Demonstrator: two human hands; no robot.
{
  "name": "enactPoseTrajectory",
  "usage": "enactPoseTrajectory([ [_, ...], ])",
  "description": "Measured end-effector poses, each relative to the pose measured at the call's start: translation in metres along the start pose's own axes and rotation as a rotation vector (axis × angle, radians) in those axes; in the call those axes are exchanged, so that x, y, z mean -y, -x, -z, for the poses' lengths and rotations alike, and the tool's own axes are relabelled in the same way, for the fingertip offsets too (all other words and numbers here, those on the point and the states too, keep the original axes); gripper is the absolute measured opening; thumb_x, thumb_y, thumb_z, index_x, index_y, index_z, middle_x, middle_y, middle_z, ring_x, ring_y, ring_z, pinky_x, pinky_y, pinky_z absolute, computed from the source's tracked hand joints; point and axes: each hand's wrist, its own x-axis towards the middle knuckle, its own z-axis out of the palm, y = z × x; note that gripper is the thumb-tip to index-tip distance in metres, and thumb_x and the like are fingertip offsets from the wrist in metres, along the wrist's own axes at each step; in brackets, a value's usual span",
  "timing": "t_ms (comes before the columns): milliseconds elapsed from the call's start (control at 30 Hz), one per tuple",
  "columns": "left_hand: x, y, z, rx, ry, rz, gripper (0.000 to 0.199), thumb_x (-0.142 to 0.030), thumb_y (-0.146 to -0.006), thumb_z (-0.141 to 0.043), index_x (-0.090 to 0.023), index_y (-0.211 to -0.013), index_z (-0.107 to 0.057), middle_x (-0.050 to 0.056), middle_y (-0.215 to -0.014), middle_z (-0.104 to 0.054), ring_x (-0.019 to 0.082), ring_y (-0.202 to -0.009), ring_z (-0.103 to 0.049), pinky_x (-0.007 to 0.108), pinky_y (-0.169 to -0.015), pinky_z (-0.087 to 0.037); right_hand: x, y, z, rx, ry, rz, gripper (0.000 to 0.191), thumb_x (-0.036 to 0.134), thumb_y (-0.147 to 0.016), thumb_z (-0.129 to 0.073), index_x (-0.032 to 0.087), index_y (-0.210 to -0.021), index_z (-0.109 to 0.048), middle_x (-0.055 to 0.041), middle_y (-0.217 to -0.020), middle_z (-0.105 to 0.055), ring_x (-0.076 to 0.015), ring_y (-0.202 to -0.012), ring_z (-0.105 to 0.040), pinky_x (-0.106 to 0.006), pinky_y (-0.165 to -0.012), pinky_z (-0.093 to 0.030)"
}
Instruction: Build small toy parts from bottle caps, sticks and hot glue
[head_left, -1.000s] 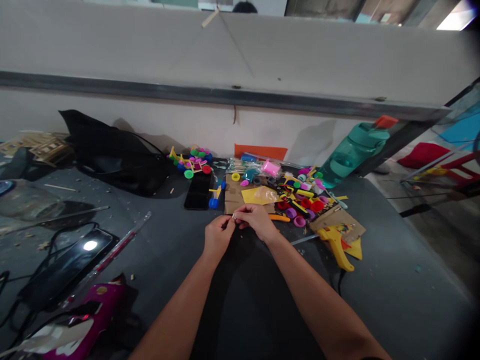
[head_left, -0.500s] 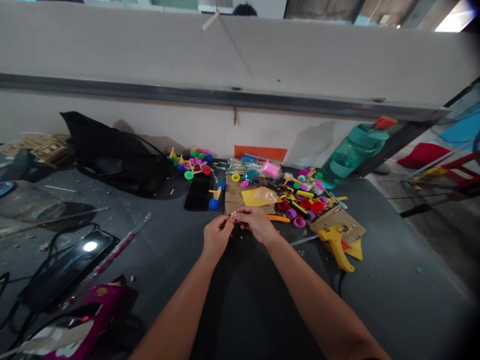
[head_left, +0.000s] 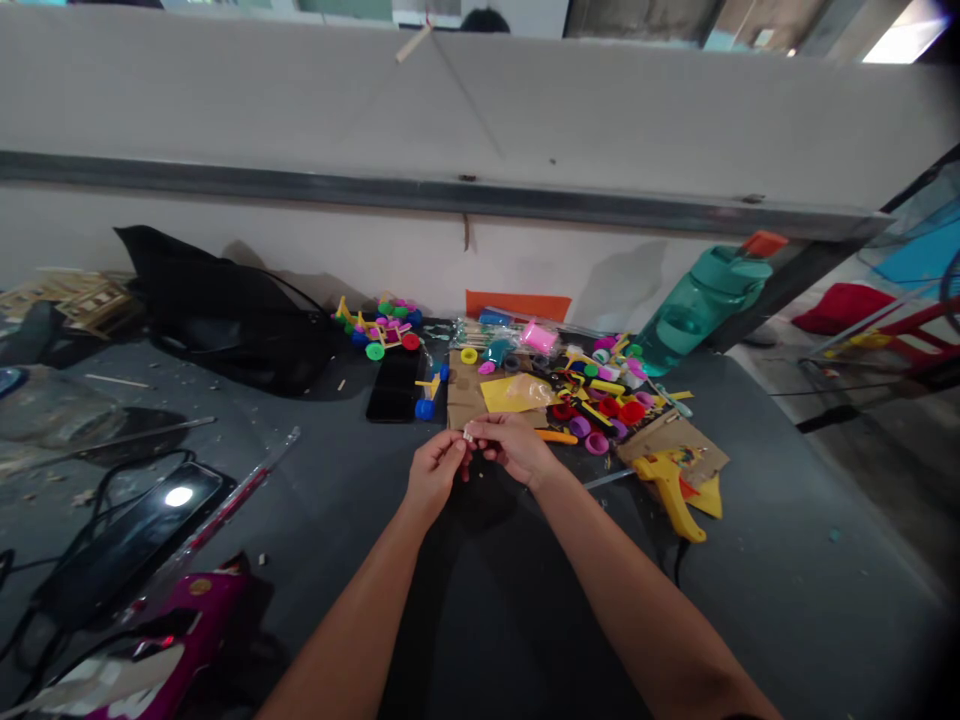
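A small whitish piece sits between the fingertips of both hands, just in front of the brown cardboard. My left hand is closed on it from the left, thumb and fingers pinched. From the right, my right hand pinches the same piece, its fingers curled. The piece is too small to make out its exact shape. Right behind my right hand lie a yellow sheet and an orange-handled tool. A blue-wheeled part stands near my left hand, beside a black phone.
Coloured caps and a yellow glue gun lie to the right, near a teal bottle. On the left are a black bag, a dark power bank-like device and a magenta object.
The fingertips have shifted slightly around the whitish piece, and more of it shows. The whole view has moved a little; both hands stay together at the same spot.
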Motion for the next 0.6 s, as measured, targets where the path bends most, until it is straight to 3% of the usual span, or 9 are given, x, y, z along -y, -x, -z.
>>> enactPoseTrajectory([
  [267, 0.006, -0.001, 0.002, -0.044, -0.157, -0.012, 0.022, -0.036, -0.078, -0.056, -0.016, -0.072, -0.059, -0.004, -0.057, -0.052, 0.008, -0.045, -0.047, 0.019, -0.044, -0.036, -0.004, -0.002, 0.001, -0.014, 0.003, -0.018, 0.024, 0.028, -0.049, -0.079, 0.012, -0.062, -0.065, 0.0032, -0.049, -0.053, -0.0039, -0.045, -0.042, -0.015, -0.038, -0.030],
  [600, 0.002, -0.003, 0.005, -0.196, -0.312, -0.050, 0.019, -0.030, -0.077, -0.051, -0.017, -0.065, -0.058, -0.005, -0.049, -0.049, 0.009, -0.046, -0.045, 0.019, -0.047, -0.034, -0.011, 0.000, -0.011, -0.041, 0.034, 0.109, 0.029, 0.028, -0.053, -0.077, 0.015, -0.077, -0.067, 0.0028, -0.059, -0.059, -0.0059, -0.050, -0.048, -0.018, -0.045, -0.036],
])
